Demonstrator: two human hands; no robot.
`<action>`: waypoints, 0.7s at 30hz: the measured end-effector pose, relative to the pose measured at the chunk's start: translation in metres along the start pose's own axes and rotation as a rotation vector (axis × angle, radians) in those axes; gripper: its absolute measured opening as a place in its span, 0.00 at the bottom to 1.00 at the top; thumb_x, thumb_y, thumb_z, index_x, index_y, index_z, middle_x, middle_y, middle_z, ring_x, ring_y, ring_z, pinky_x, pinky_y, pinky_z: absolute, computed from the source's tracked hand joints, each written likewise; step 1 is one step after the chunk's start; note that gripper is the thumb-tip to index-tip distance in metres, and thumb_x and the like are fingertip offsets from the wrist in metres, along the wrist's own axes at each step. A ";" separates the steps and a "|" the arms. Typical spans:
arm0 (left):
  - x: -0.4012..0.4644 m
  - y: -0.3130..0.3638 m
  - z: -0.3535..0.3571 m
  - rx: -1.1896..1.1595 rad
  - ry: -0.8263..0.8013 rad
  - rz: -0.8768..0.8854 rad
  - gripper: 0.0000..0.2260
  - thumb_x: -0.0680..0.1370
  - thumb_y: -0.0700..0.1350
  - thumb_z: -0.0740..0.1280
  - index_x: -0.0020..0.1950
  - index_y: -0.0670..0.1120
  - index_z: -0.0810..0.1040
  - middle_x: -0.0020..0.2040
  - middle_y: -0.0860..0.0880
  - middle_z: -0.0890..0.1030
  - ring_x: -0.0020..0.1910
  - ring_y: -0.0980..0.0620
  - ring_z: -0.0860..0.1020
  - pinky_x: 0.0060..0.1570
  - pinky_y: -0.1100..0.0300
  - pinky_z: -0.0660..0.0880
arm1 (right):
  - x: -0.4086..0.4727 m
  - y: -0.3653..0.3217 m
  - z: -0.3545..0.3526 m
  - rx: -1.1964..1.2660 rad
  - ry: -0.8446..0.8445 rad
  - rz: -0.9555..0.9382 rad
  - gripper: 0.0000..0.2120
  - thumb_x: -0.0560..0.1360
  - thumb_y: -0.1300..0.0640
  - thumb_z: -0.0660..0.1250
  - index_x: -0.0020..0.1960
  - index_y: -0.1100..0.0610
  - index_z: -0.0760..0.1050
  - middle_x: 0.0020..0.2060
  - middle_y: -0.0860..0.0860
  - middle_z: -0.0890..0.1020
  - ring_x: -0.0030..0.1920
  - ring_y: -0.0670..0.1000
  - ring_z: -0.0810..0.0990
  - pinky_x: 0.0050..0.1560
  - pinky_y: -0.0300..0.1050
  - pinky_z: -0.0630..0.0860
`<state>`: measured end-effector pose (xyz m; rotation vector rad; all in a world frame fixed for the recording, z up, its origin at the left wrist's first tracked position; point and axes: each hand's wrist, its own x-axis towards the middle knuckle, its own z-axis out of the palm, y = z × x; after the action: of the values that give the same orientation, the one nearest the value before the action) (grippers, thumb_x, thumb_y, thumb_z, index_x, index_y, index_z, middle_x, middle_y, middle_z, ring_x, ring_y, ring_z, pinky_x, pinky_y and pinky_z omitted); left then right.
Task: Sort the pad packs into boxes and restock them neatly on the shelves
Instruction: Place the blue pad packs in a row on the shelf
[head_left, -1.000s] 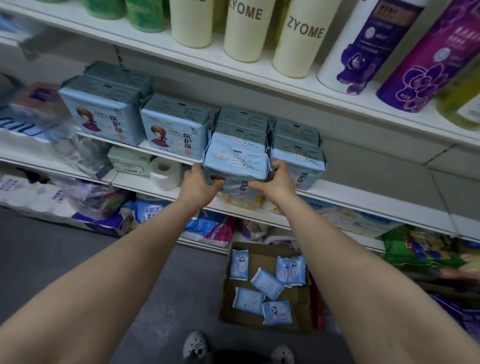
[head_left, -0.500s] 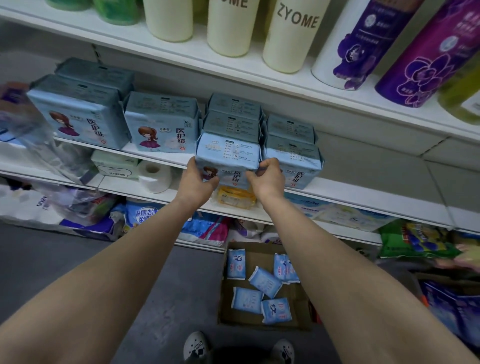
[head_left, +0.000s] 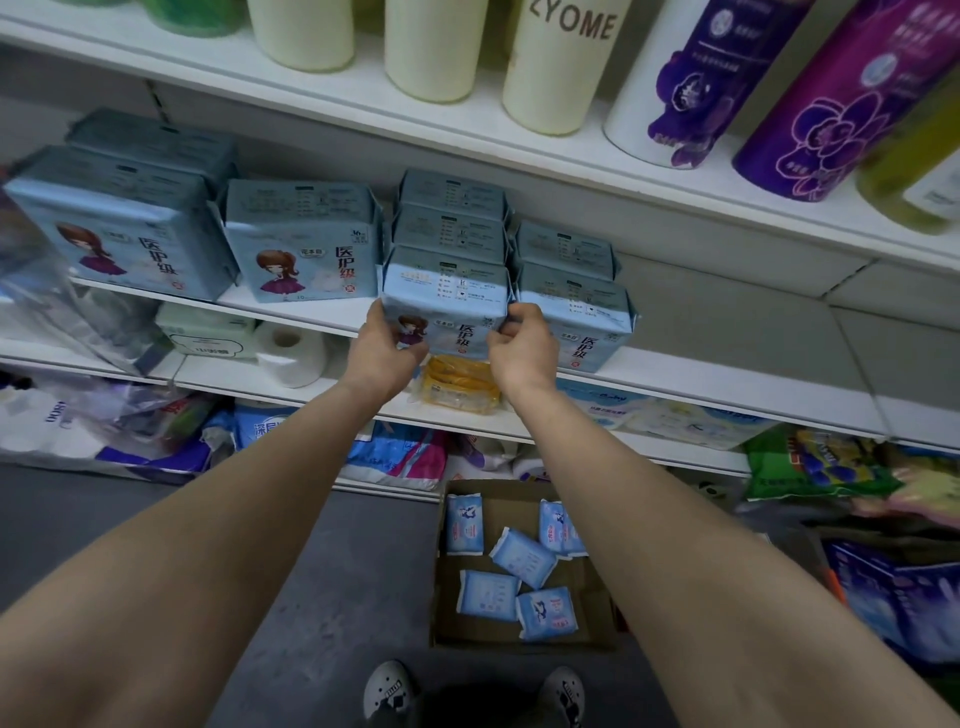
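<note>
A light-blue pad pack (head_left: 447, 296) with a cartoon girl on its front stands at the front edge of the middle shelf (head_left: 727, 376). My left hand (head_left: 382, 353) grips its lower left side and my right hand (head_left: 522, 351) grips its lower right corner. Two more blue packs (head_left: 449, 218) line up behind it, and another row (head_left: 571, 301) stands just to its right. Larger blue packs (head_left: 304, 244) stand to the left. On the floor a cardboard box (head_left: 519, 639) holds several small blue pad packs (head_left: 522, 556).
Tall cream and purple bottles (head_left: 561, 67) fill the shelf above. Below the held pack lie a yellow packet (head_left: 460, 382) and a paper roll (head_left: 291, 353). Bags and packets crowd the lowest shelf and the floor to the right (head_left: 821, 462). My shoes (head_left: 389, 691) stand on grey floor.
Both hands have pushed the held pack up and back onto the shelf edge, in line with the packs behind it. The view has shifted slightly down and left.
</note>
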<state>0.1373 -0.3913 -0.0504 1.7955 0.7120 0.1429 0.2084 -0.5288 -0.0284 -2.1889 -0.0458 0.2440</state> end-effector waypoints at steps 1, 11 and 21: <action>0.001 0.000 -0.001 -0.008 -0.013 -0.008 0.24 0.77 0.38 0.69 0.69 0.45 0.63 0.61 0.45 0.77 0.64 0.48 0.75 0.64 0.51 0.72 | 0.001 -0.001 0.000 -0.004 -0.007 -0.002 0.17 0.79 0.63 0.64 0.67 0.56 0.70 0.50 0.51 0.80 0.54 0.54 0.80 0.60 0.51 0.78; -0.002 0.009 -0.007 0.111 -0.059 -0.026 0.26 0.79 0.40 0.67 0.74 0.42 0.60 0.71 0.44 0.72 0.68 0.44 0.72 0.68 0.47 0.69 | 0.002 -0.005 -0.013 -0.166 -0.138 -0.073 0.27 0.79 0.66 0.59 0.76 0.54 0.62 0.65 0.54 0.77 0.59 0.52 0.77 0.59 0.42 0.73; -0.041 0.074 0.036 0.343 -0.162 0.269 0.21 0.78 0.43 0.69 0.69 0.44 0.69 0.61 0.47 0.77 0.57 0.47 0.77 0.57 0.54 0.74 | -0.012 0.015 -0.108 -0.318 -0.065 -0.296 0.20 0.78 0.62 0.65 0.68 0.51 0.72 0.61 0.53 0.79 0.59 0.53 0.79 0.61 0.50 0.76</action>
<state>0.1496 -0.4560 0.0143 2.2002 0.3925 0.0541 0.2164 -0.6253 0.0228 -2.4504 -0.4696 0.1472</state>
